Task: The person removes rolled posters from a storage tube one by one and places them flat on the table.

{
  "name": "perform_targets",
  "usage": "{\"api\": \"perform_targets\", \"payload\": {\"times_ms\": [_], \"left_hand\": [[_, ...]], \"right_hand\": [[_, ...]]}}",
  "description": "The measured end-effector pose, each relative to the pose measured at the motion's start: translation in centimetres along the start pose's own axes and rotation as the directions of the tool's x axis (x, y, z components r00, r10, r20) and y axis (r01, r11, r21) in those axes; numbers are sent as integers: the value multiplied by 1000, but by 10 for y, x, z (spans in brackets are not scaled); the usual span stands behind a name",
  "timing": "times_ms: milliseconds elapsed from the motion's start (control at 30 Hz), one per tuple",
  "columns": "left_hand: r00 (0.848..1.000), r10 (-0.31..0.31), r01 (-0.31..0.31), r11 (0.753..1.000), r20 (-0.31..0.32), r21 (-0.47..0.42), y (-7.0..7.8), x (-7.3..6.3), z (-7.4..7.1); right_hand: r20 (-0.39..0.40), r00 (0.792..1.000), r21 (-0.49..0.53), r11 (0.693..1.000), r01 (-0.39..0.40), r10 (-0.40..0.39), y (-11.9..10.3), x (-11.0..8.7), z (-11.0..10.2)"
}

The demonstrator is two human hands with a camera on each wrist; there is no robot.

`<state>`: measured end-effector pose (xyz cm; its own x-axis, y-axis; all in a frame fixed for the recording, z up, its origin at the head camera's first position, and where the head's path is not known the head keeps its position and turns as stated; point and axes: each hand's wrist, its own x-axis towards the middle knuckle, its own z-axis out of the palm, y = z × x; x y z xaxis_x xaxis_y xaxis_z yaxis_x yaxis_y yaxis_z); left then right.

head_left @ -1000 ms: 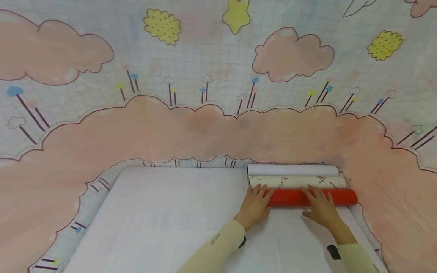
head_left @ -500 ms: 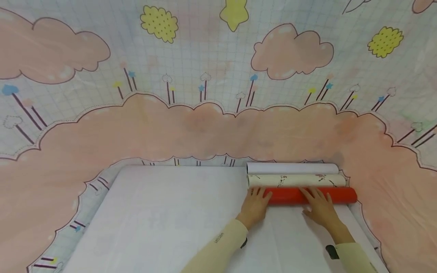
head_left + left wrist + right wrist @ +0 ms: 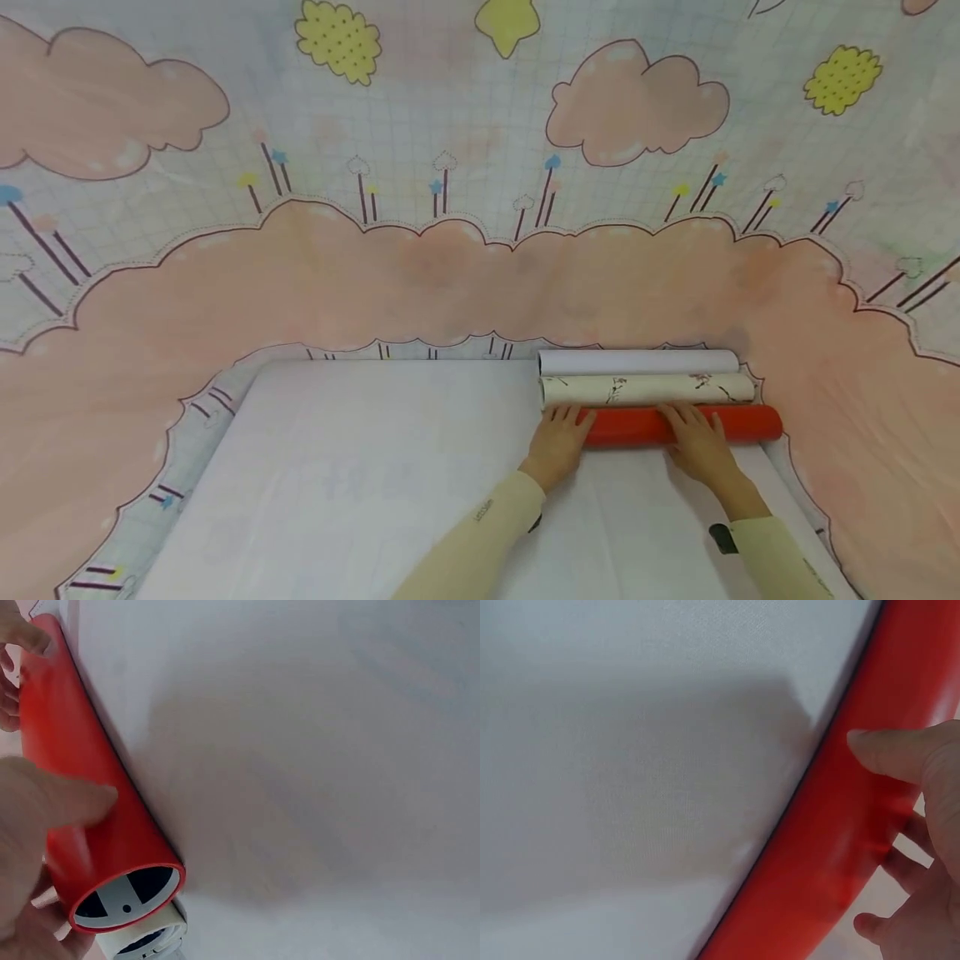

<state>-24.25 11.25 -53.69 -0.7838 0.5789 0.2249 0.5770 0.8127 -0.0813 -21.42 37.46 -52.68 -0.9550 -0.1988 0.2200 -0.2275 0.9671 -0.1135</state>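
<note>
A glossy red roll [image 3: 626,427] lies crosswise on the white tabletop, nearest of three rolls. My left hand [image 3: 557,442] grips its left end, thumb on the near side and fingers curled over the far side. Its open end, in the left wrist view, shows a hollow core [image 3: 126,904] with white and dark parts. My right hand [image 3: 699,446] holds the same roll right of its middle. In the right wrist view the thumb [image 3: 889,752] presses the red surface while the other fingers reach round behind. Directly beyond lies a cream roll [image 3: 648,390] with dark floral sprigs.
Farthest back is a plain white roll [image 3: 637,362], parallel to the others at the table's back right. The white table [image 3: 360,475] stretches out to the left. Around it hangs or lies a cloth [image 3: 480,279] printed with clouds and stars.
My right thumb has closed in from below the red roll onto its near side, and my left fingers have drawn back onto the roll. The head view has shifted slightly; the rolls keep their order.
</note>
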Motion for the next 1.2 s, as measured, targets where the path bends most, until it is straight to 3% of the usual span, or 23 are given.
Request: {"api": "perform_targets", "payload": {"times_ms": [267,467,667,967,1200], "left_hand": [[1000,-13,12,999,27,46,0,-3,3],[1000,21,-21,998,5,51,1,-4,9],[1000,21,-20,998,-13,60,-6,-11,8],[991,80,-74,996,-105,57,-26,-33,-4],[987,73,-65,996,-142,61,-45,-57,-7]], "right_hand": [[26,1000,-21,1000,3,-2,0,1,1],[6,1000,-60,998,-2,3,5,-2,6],[-16,999,-115,992,46,-48,3,-4,10],[-76,992,-135,987,87,-98,-19,-8,3],[-111,982,-152,979,136,-154,-42,-7,-5]]}}
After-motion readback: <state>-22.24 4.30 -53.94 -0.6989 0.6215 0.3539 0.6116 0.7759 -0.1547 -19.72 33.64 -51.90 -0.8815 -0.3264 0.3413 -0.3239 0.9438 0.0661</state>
